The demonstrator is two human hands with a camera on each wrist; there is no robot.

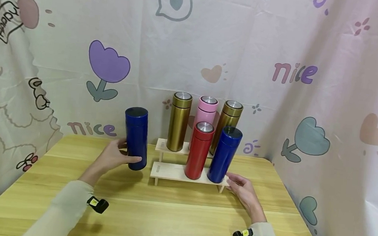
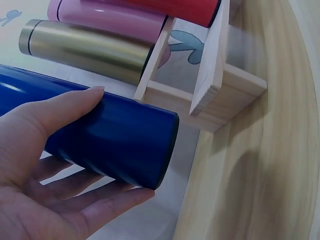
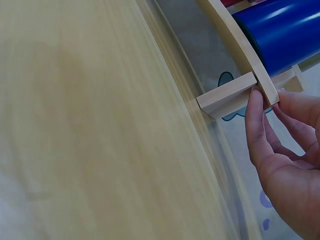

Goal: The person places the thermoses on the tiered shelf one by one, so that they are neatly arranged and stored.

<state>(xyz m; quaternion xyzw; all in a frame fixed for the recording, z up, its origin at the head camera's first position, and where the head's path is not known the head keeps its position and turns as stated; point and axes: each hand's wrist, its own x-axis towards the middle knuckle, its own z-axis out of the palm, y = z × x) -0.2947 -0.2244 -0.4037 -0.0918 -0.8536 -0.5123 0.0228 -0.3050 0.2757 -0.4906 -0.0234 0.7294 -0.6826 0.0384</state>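
My left hand (image 1: 114,159) grips a blue thermos bottle (image 1: 136,137) low on its body, thumb on the near side and fingers behind it. The left wrist view shows the bottle's base (image 2: 167,150) clear of the table, beside the rack's left end. A two-step wooden rack (image 1: 170,171) stands in the middle. On its lower step are a red bottle (image 1: 200,151) and a second blue bottle (image 1: 224,155), both with lids on. With thumb and fingertips, my right hand (image 3: 290,145) pinches the right end of the lower step, next to that blue bottle.
Two gold bottles, left (image 1: 179,122) and right (image 1: 229,116), flank a pink bottle (image 1: 207,110) on the upper step, partly hidden by the front row. The wooden table (image 1: 165,222) extends toward me. Behind it hangs a printed curtain (image 1: 168,47).
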